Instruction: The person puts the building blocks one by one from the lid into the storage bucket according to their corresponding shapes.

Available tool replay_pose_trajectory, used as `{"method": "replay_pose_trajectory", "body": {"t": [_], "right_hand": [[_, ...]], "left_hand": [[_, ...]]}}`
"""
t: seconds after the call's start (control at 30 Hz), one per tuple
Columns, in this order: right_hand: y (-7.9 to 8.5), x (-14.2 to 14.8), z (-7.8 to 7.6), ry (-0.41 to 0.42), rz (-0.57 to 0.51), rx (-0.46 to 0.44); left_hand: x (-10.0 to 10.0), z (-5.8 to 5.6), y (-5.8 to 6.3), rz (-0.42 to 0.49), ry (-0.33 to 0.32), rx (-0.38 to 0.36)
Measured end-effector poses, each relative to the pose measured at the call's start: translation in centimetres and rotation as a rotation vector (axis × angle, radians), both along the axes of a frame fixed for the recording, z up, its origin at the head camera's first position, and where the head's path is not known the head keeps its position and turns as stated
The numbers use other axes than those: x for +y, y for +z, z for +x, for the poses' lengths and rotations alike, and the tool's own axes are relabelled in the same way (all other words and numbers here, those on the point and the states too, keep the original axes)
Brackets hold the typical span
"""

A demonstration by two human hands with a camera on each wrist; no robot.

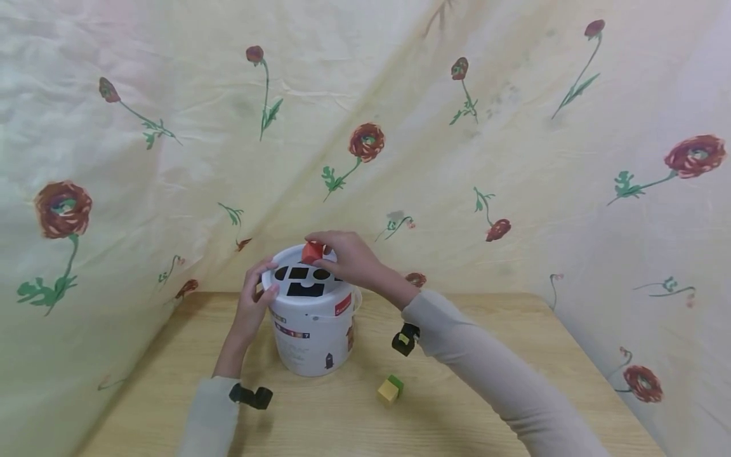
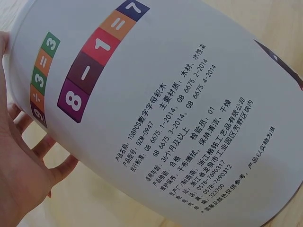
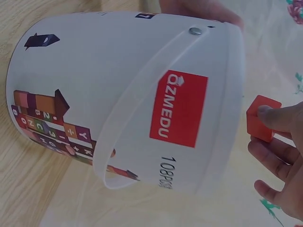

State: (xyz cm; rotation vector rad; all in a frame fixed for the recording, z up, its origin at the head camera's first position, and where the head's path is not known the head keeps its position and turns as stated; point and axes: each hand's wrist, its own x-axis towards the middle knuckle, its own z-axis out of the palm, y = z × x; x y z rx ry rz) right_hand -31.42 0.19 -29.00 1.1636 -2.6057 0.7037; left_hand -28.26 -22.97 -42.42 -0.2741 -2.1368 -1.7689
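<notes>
A white bucket [image 1: 308, 346] stands on the table, its lid [image 1: 274, 287] cut with dark shaped holes. My left hand [image 1: 251, 304] holds the lid's left rim, thumb on top; in the left wrist view that hand [image 2: 21, 170] lies along the bucket's printed side. Over the far part of the lid, my right hand [image 1: 351, 257] pinches a red block [image 1: 311, 252] between thumb and fingers. The right wrist view shows the red block [image 3: 263, 118] just off the lid's face, held by the fingertips.
On the table [image 1: 468, 355] right of the bucket lie a yellow block [image 1: 388, 392] and a green block [image 1: 396, 383], side by side. A white handle [image 3: 111, 137] hangs against the bucket's side. Flower-patterned cloth [image 1: 308, 127] hangs behind the table and along its sides.
</notes>
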Motion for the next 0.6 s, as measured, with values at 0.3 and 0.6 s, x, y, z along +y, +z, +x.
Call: {"method": "replay_pose_trajectory", "body": {"t": [0.3, 0.6], "right_hand": [[-0.7, -1.8, -0.6, 0.015, 0.055, 0.031], [-1.1, -2.6, -0.5, -0.019, 0.123, 0.018]], "left_hand": [[-0.1, -0.1, 0.0, 0.004, -0.008, 0.001], [-0.1, -0.2, 0.0, -0.004, -0.007, -0.005]]}}
